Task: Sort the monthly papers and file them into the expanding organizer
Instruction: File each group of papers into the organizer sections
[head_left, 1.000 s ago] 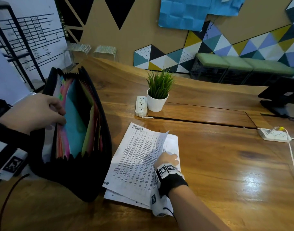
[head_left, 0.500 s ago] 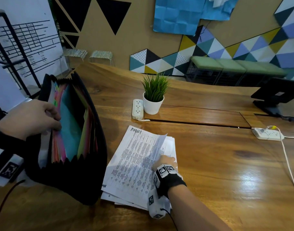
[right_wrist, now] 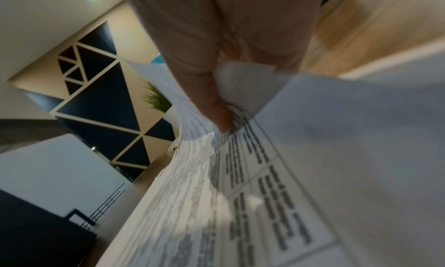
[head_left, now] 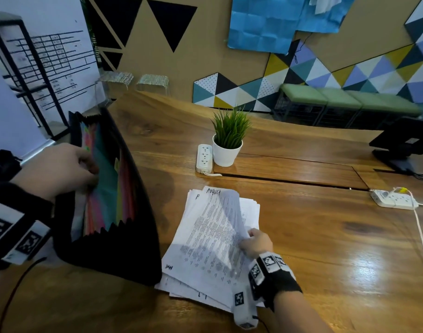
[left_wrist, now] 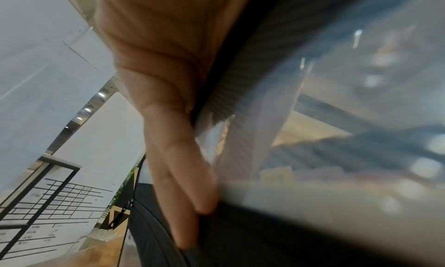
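A black expanding organizer (head_left: pixel 124 248) stands open at the left of the wooden table, its coloured dividers (head_left: pixel 109 200) fanned out. My left hand (head_left: pixel 59 169) grips its near wall, fingers curled over the top edge, seen close up in the left wrist view with my fingers (left_wrist: pixel 183 176) on the organizer wall (left_wrist: pixel 253 99). A loose stack of printed papers (head_left: pixel 205 260) lies to the organizer's right. The top sheet (head_left: pixel 220 224) is headed "August". My right hand (head_left: pixel 254 242) pinches that sheet's right edge and curls it upward; the thumb (right_wrist: pixel 207 92) lies on the sheet (right_wrist: pixel 240 176).
A potted plant (head_left: pixel 228 140) and a white power strip (head_left: pixel 204 156) stand beyond the papers. A second power strip (head_left: pixel 392 200) with a cord lies at the right. A black monitor base (head_left: pixel 402 145) sits at the far right. Green benches (head_left: pixel 344 99) line the wall.
My right hand has lifted the August sheet's right edge higher, curling it up off the stack. The left hand has stayed on the organizer. The head view has shifted slightly.
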A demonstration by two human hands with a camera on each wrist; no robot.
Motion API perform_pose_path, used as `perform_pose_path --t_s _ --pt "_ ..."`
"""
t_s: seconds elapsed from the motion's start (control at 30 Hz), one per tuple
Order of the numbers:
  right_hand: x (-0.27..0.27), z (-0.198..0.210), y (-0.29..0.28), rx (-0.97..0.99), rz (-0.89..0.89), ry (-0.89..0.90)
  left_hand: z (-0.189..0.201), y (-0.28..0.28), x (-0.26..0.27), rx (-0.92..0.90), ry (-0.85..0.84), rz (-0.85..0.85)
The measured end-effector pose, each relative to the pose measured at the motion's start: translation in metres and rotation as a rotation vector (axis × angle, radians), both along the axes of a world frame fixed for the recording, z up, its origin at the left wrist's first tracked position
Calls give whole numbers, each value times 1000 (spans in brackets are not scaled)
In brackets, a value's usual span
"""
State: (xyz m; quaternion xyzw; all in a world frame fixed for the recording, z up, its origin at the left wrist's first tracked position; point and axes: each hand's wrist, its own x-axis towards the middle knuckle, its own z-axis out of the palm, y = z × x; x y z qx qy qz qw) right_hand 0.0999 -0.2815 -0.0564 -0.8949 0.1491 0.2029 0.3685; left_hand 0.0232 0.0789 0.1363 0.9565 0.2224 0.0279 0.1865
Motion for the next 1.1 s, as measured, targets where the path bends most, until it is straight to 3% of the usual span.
perform_pose_path --t_s 0.2,0.47,0.6,0.73,0.87,0.97,1.1 --pt "3 7 -26 209 -91 68 28 -26 15 95 63 -74" --pt "2 7 -15 79 44 134 21 -38 20 10 52 -58" --pt "-7 7 -17 48 -71 145 16 -22 11 -36 -2 -17" --pt "-25 9 -14 17 99 229 12 -10 2 -157 -76 2" --pt "-33 32 -12 16 191 -50 8 -10 2 -218 -80 -26" --pt "-29 90 -28 28 183 -261 6 -11 1 -233 -96 -31" --pt "-27 190 -40 -147 190 -586 6 -7 -1 -248 -100 -46"
